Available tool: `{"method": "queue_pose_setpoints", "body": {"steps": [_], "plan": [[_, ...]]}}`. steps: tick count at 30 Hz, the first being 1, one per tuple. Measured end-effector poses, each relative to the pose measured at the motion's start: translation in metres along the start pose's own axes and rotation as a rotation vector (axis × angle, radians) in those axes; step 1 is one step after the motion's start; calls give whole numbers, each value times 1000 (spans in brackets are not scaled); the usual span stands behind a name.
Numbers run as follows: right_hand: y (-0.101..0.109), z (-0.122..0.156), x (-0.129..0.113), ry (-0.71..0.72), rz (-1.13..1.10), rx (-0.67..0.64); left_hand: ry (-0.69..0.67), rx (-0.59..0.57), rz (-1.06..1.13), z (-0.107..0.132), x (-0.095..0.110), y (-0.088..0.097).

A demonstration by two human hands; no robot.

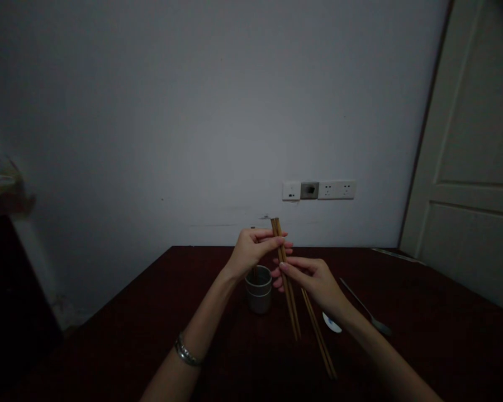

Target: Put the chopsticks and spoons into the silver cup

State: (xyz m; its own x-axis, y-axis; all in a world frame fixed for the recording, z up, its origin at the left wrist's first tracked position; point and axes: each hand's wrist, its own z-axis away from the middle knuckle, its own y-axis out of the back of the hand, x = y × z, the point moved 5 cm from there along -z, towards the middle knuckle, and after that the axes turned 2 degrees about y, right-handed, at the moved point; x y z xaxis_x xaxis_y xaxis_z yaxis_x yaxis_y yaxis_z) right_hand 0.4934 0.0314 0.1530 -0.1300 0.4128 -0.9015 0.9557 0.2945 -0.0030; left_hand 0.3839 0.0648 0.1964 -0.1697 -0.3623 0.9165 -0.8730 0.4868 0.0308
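A pair of wooden chopsticks (290,298) is held up above the table, tilted, with the thicker ends at the top. My left hand (255,249) pinches them near the upper ends. Just below it, my right hand (308,276) is closed around the same pair with thumb and fingers. Behind my left hand stands a grey cup (259,298) with a chopstick-like stick (255,273) rising out of it. Another pair of chopsticks (319,338) lies on the table under my right hand.
On the dark red table (151,318), a metal spoon (369,312) lies to the right. A white object with blue marks (331,322), partly hidden by my right wrist, lies nearer. The wall with sockets (336,190) borders the back; a door (473,167) stands right.
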Motion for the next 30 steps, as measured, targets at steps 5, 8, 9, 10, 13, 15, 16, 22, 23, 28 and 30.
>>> {"method": "queue_pose_setpoints", "body": {"steps": [5, 8, 9, 10, 13, 15, 16, 22, 23, 28, 30], "plan": [[-1, 1, 9, -82, -73, -46, -4, -41, -9, 1, -4, 0], [0, 1, 16, -117, -106, -54, -10, -64, -40, 3, -6, 1], [1, 1, 18, -128, -111, -56, -11, -72, -51, 4, -6, 1], [1, 1, 19, -138, -116, -61, -10, -79, -63, 4, -7, 0], [3, 2, 22, -165, -117, -78, -3, -96, -102, 5, -7, 0], [4, 2, 23, -181, -95, -79, 0, -101, -137, 5, -7, 0], [5, 2, 24, -191, -81, -78, -2, -105, -155, 6, -6, 0], [5, 2, 23, -194, -48, -79, -15, -113, -255, 10, -5, 1], [5, 2, 23, -187, -39, -80, -14, -112, -266, 10, -5, 1], [7, 2, 23, -172, 24, -81, -16, -108, -304, 11, -5, 2], [7, 2, 24, -166, 38, -86, -18, -106, -324, 11, -5, 2]]}}
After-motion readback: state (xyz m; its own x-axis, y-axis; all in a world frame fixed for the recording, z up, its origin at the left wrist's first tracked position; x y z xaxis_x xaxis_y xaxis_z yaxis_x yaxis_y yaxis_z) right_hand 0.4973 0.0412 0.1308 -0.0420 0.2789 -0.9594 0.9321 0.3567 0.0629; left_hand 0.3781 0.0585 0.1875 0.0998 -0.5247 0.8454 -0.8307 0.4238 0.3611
